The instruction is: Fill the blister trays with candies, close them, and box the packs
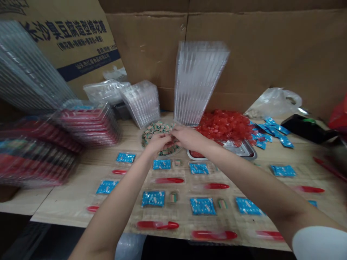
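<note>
A round clear bowl [142, 141] is heaped with small striped cubes [155, 129]. Over its right side, my left hand [162, 141] and my right hand [185, 137] meet, fingertips close together. Both hands have their fingers bent and pressed together; whatever lies between them is hidden. Closer to me, clear trays lie in rows, several holding a blue packet [153, 198], a striped cube [172, 197] and a red pen-like piece [157, 225]. My forearms cover parts of these rows.
Tall stacks of clear trays [199, 79] stand behind the bowl. Red wrapped pieces [226, 126] pile on a metal tray [248, 151], with loose blue packets [273, 130] to its right. Filled packs [88, 124] are stacked at left. Cardboard [265, 54] walls the back.
</note>
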### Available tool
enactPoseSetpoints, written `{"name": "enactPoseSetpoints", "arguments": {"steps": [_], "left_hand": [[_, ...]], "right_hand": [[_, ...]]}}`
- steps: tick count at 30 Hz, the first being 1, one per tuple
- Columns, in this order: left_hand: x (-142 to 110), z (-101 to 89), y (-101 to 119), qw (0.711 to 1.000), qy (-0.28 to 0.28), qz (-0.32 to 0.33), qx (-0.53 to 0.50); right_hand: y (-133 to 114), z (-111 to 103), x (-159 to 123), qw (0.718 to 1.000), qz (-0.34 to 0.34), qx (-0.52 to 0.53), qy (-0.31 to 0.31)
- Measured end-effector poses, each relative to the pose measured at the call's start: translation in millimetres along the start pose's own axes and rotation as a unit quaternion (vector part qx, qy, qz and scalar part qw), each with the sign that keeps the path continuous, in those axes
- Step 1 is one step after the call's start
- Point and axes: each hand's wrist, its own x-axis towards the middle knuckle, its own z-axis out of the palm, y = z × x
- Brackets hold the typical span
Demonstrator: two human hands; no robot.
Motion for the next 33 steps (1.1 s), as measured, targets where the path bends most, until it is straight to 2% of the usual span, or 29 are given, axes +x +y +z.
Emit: {"name": "enactPoseSetpoints", "arguments": {"steps": [2,7,12,15,18,24,26,30,33], "left_hand": [[-5,3.5,1,1.000,-0.015,-0.005,-0.005],[-21,16.9,1,0.999,-0.043,-0.025,-0.013],[-32,49.4,-10,0.998,-0.052,-0.026,0.017],[-43,83.9,-21,0.995,-0.085,-0.037,0.038],[-57,129.1,-37,0.985,-0.145,-0.064,0.060],[-101,234.1,-90,0.932,-0.299,-0.177,0.101],[-115,265.0,-109,0.915,-0.338,-0.190,0.114],[-128,308.4,-138,0.890,-0.392,-0.141,0.186],[-124,320.5,-151,0.888,-0.378,-0.065,0.253]], "right_hand": [[-6,-4,-2,0.999,0.012,-0.031,-0.021],[-6,-7,-18,0.998,0.043,-0.044,-0.027],[-8,-9,-65,0.994,0.097,-0.040,0.014],[-9,-13,-112,0.987,0.134,-0.057,0.064],[-7,-19,-170,0.979,0.177,-0.071,0.072],[-5,-24,-311,0.955,0.271,-0.066,0.095],[-6,-21,-353,0.945,0.301,-0.054,0.113],[5,-17,-415,0.932,0.341,-0.028,0.120],[35,-17,-444,0.928,0.356,-0.040,0.101]]}}
